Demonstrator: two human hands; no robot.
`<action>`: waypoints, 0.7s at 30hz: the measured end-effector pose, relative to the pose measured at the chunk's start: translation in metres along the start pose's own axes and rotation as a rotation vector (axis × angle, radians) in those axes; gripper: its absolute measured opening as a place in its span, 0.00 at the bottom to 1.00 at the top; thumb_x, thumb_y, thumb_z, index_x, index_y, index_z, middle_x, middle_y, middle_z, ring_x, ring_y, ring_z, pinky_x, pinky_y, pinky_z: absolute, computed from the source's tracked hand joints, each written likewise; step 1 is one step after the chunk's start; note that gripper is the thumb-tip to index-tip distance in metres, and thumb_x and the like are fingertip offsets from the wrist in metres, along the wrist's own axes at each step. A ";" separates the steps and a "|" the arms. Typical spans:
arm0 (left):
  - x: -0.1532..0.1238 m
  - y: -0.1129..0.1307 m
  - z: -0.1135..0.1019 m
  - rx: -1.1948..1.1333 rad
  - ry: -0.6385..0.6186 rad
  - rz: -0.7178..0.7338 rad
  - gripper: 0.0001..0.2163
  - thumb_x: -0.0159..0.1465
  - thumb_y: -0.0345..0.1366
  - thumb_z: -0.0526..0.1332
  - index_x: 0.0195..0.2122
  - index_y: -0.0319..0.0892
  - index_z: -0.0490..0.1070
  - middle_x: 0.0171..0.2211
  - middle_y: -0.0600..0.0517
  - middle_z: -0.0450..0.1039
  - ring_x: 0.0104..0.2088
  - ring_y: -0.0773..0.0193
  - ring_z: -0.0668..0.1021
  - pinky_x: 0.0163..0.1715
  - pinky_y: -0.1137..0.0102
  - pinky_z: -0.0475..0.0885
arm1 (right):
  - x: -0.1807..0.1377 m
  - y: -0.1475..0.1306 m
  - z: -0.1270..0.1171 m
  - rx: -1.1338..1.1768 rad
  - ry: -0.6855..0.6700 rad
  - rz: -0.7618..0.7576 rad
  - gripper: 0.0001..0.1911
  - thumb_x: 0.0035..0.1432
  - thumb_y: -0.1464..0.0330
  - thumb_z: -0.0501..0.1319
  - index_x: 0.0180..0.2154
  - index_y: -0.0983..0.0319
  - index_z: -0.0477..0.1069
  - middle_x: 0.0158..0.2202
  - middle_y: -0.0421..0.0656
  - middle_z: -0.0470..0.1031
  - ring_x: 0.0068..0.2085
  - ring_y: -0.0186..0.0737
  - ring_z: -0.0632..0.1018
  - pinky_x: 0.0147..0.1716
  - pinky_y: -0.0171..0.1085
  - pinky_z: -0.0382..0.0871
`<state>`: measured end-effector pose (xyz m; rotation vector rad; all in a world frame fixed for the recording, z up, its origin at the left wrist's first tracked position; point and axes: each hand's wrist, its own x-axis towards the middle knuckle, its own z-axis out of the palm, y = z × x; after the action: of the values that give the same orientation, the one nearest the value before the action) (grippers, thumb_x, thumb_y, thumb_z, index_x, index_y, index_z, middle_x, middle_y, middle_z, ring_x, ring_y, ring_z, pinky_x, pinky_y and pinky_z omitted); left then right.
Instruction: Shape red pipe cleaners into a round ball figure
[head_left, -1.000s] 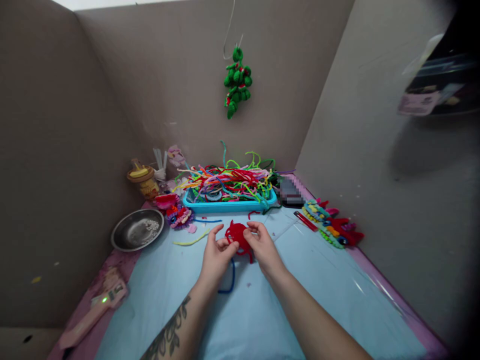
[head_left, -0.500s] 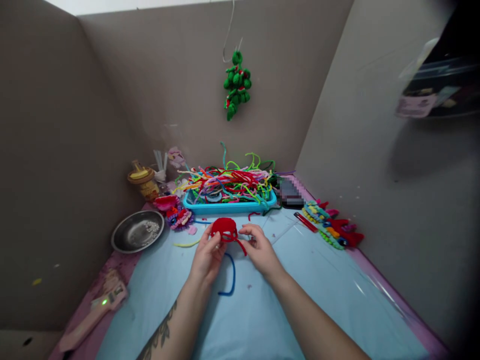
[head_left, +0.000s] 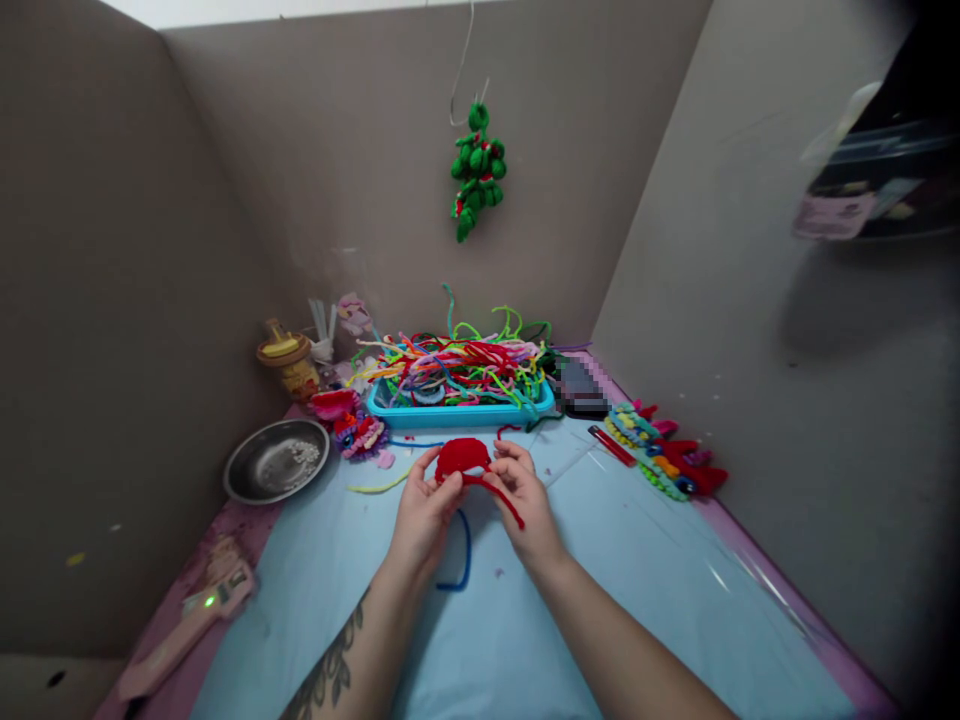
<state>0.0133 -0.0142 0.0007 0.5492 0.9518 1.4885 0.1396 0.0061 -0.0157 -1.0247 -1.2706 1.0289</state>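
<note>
A rounded red fuzzy piece (head_left: 461, 455) with a light opening along its lower edge is held up over the middle of the table. My left hand (head_left: 427, 505) grips its left side, thumb in front. My right hand (head_left: 529, 500) is closed at its lower right, fingers pinching a red fuzzy strip (head_left: 508, 498) that runs along the lower edge and hangs out over the hand. Part of the piece is hidden by my fingers. Just below the hands lies a bent blue strip (head_left: 468, 550), and left of them a yellow strip (head_left: 379, 488).
Behind the hands stands a blue tray (head_left: 457, 415) heaped with colourful fuzzy strips (head_left: 480, 360). To the left are a metal bowl (head_left: 259, 470) and a pink glue gun (head_left: 187, 630). A red cutter (head_left: 613, 446) and colourful fuzzy figures (head_left: 667, 455) lie right.
The red piece has moved slightly right and turned. My right hand has come in closer to it, and more of the red strip now stretches out to the right.
</note>
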 end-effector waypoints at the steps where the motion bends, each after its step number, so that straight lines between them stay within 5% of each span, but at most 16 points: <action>1: 0.000 0.000 0.001 0.008 0.008 0.010 0.30 0.47 0.33 0.71 0.51 0.42 0.61 0.29 0.53 0.76 0.27 0.68 0.77 0.33 0.71 0.71 | -0.001 0.000 0.000 -0.002 0.005 -0.003 0.11 0.54 0.59 0.61 0.27 0.61 0.72 0.50 0.47 0.62 0.47 0.43 0.70 0.47 0.40 0.64; 8: 0.005 0.004 -0.005 -0.031 0.024 0.031 0.28 0.50 0.33 0.70 0.51 0.43 0.60 0.36 0.50 0.76 0.33 0.67 0.78 0.37 0.71 0.71 | 0.004 0.000 -0.007 -0.044 -0.082 -0.036 0.12 0.51 0.59 0.64 0.37 0.57 0.74 0.56 0.47 0.61 0.52 0.46 0.68 0.46 0.40 0.64; 11: 0.008 0.007 -0.008 -0.027 0.048 0.056 0.28 0.51 0.34 0.69 0.51 0.43 0.60 0.37 0.49 0.75 0.34 0.66 0.78 0.38 0.69 0.70 | 0.007 0.002 -0.010 0.066 -0.060 0.071 0.16 0.55 0.54 0.58 0.37 0.58 0.74 0.41 0.46 0.73 0.41 0.42 0.74 0.38 0.39 0.67; 14: 0.008 0.005 -0.009 0.064 0.055 0.084 0.30 0.51 0.36 0.68 0.53 0.43 0.58 0.36 0.49 0.75 0.34 0.64 0.78 0.38 0.68 0.70 | 0.007 0.003 -0.008 0.256 -0.178 0.280 0.23 0.55 0.49 0.55 0.33 0.61 0.72 0.26 0.43 0.74 0.28 0.38 0.74 0.27 0.35 0.65; 17: 0.008 0.002 -0.010 0.169 0.037 0.126 0.31 0.52 0.38 0.68 0.55 0.43 0.57 0.33 0.51 0.75 0.33 0.64 0.77 0.37 0.68 0.69 | 0.006 0.003 -0.004 0.277 -0.282 0.346 0.20 0.49 0.51 0.62 0.33 0.61 0.71 0.24 0.40 0.74 0.24 0.35 0.72 0.23 0.32 0.62; 21: 0.006 -0.002 -0.008 0.185 -0.042 0.166 0.37 0.49 0.35 0.70 0.58 0.45 0.53 0.34 0.52 0.74 0.34 0.65 0.77 0.40 0.69 0.68 | 0.004 0.000 0.000 0.279 -0.255 0.306 0.16 0.47 0.55 0.65 0.28 0.61 0.70 0.20 0.37 0.71 0.22 0.31 0.69 0.22 0.31 0.59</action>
<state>0.0073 -0.0107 -0.0063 0.8073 1.0369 1.5378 0.1396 0.0104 -0.0150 -0.9075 -1.1492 1.5660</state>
